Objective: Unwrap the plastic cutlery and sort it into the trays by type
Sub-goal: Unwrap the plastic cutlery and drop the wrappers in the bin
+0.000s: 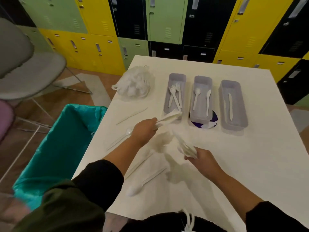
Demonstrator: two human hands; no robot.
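Note:
My left hand (145, 130) pinches a blurred white piece (169, 117), wrapper or cutlery, near the front of the left tray. My right hand (203, 160) grips another blurred white wrapped piece (185, 146) above the table. Three grey trays stand in a row: the left tray (181, 77) holds forks (174, 96), the middle tray (203, 79) holds two spoons (196, 97), the right tray (238, 106) holds a knife (230, 104). Wrapped cutlery lies on the table: a spoon (120, 138), another spoon (143, 183), a long piece (139, 164) and a thin stick (132, 116).
A clear bag of wrapped cutlery (135, 83) sits at the table's far left. A bin with a teal liner (55, 151) stands against the table's left edge. A grey chair (30, 71) is beyond it. Coloured lockers (167, 20) line the back. A purple disc (214, 118) lies under the middle tray.

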